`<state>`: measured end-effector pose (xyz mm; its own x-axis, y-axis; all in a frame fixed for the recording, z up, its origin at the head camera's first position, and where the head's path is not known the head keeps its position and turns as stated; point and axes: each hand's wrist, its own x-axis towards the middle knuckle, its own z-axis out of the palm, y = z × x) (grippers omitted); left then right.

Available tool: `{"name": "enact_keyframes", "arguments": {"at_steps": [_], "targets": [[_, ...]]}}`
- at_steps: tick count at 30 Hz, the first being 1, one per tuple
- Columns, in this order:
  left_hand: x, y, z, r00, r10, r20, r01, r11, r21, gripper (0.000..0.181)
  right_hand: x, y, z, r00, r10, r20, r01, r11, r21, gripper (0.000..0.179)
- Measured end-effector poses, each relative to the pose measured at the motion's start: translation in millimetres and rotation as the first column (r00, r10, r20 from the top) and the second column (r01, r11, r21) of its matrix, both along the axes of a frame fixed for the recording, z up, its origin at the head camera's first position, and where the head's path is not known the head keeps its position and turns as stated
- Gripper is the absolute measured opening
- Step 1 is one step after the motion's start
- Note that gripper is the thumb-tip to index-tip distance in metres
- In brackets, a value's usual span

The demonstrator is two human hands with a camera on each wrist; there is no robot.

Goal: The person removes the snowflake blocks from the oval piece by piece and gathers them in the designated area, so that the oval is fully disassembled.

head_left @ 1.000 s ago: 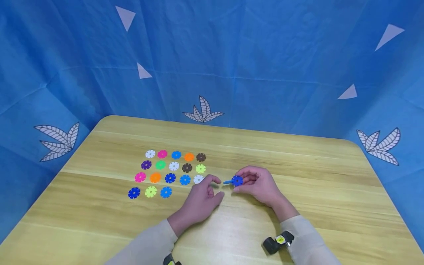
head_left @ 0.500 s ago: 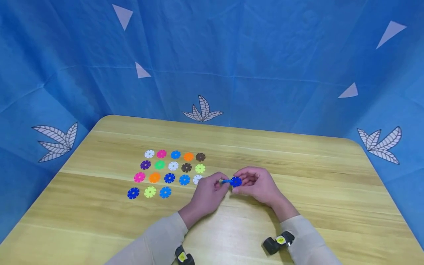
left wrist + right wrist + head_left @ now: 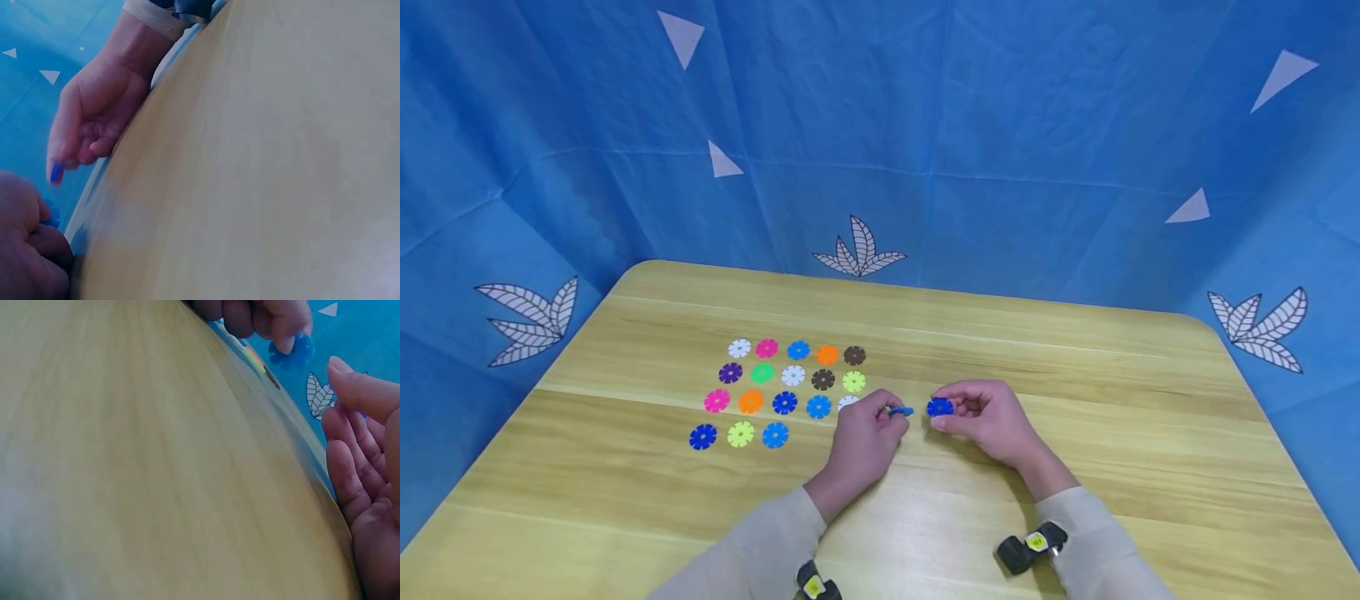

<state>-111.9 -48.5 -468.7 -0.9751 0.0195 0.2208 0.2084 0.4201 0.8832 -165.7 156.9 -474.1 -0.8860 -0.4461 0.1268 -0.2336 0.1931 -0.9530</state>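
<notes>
In the head view my left hand (image 3: 863,442) pinches a light blue snowflake disc (image 3: 901,411), seen nearly edge-on. To its right my right hand (image 3: 988,423) holds a dark blue snowflake disc (image 3: 939,407) between thumb and fingers, its notched face towards me. A small gap separates the two discs. The right wrist view shows the light blue disc (image 3: 299,353) under the left thumb and finger. In the left wrist view the dark blue disc (image 3: 57,171) appears as a thin edge at the right hand's fingertips, and the left hand (image 3: 28,244) mostly hides its own disc.
Several more notched discs lie flat in rows left of the hands, among them an orange disc (image 3: 751,402), a green disc (image 3: 763,372) and a white disc partly behind the left hand. A wooden table (image 3: 1112,375) carries everything. Blue patterned cloth (image 3: 1015,167) hangs behind it.
The light blue disc was joined to the dark blue one in the right hand. My left fingers closed on it and drew it left, and the two discs are now apart.
</notes>
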Motion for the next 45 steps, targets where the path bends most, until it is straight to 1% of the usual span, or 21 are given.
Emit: {"name": "enact_keyframes", "arguments": {"at_steps": [2,6,9,13,15,20,27,30,32,36,39,41,45], "targets": [[0.8,-1.0,-0.4,1.0,0.011,0.01,-0.011,1.0,0.008,0.009,0.0,2,-0.6,1.0,-0.016,0.004,0.016,1.0,-0.014,0.027],[1.5,-4.4,-1.0,0.998,-0.036,0.045,0.037,0.999,-0.02,0.009,-0.3,2,-2.9,1.0,-0.014,-0.017,0.014,1.0,-0.025,0.028],[3.1,-9.3,-0.7,0.995,-0.058,0.081,0.062,0.997,-0.042,0.007,-0.2,1,-3.7,0.999,-0.015,-0.037,0.014,1.0,-0.025,0.03],[9.3,-18.8,1.3,0.988,-0.075,0.135,0.082,0.996,-0.043,0.004,-0.3,-1,-3.0,0.999,-0.022,-0.042,0.021,1.0,-0.02,0.031],[12.8,-24.4,2.0,0.986,-0.077,0.15,0.084,0.995,-0.044,0.004,-0.5,-1,-2.1,0.999,-0.028,-0.039,0.027,1.0,-0.015,0.032],[21.6,-40.7,3.7,0.983,-0.052,0.174,0.063,0.997,-0.054,0.005,-1.0,-1,-1.7,0.999,-0.034,-0.04,0.034,0.999,-0.006,0.032],[32.3,-67.9,7.0,0.971,0.028,0.238,-0.013,0.998,-0.064,0.003,-0.4,-2,-1.6,0.999,-0.022,-0.036,0.022,1.0,-0.017,0.033],[35.2,-78.3,9.3,0.966,0.052,0.253,-0.036,0.997,-0.069,0.003,0.0,-2,-1.3,0.999,-0.025,-0.039,0.025,1.0,-0.011,0.033],[36.7,-84.0,11.3,0.965,0.069,0.253,-0.049,0.995,-0.085,0.003,0.3,-2,-1.2,0.999,-0.027,-0.043,0.027,1.0,-0.008,0.033],[39.8,-91.8,15.4,0.965,0.108,0.238,-0.074,0.986,-0.146,0.008,0.6,-2,-1.0,0.998,-0.023,-0.052,0.023,1.0,-0.009,0.032],[41.6,-95.8,15.5,0.969,0.128,0.211,-0.084,0.975,-0.205,0.015,0.8,-2,-0.5,0.998,-0.02,-0.055,0.019,1.0,-0.01,0.032],[42.8,-97.5,15.4,0.973,0.141,0.185,-0.092,0.964,-0.251,0.02,0.8,-3,-0.8,0.998,-0.019,-0.056,0.019,1.0,-0.011,0.032],[45.5,-99.3,15.1,0.978,0.159,0.137,-0.112,0.946,-0.303,0.03,1.2,-3,-0.6,0.998,-0.021,-0.059,0.02,1.0,-0.012,0.032]]}}
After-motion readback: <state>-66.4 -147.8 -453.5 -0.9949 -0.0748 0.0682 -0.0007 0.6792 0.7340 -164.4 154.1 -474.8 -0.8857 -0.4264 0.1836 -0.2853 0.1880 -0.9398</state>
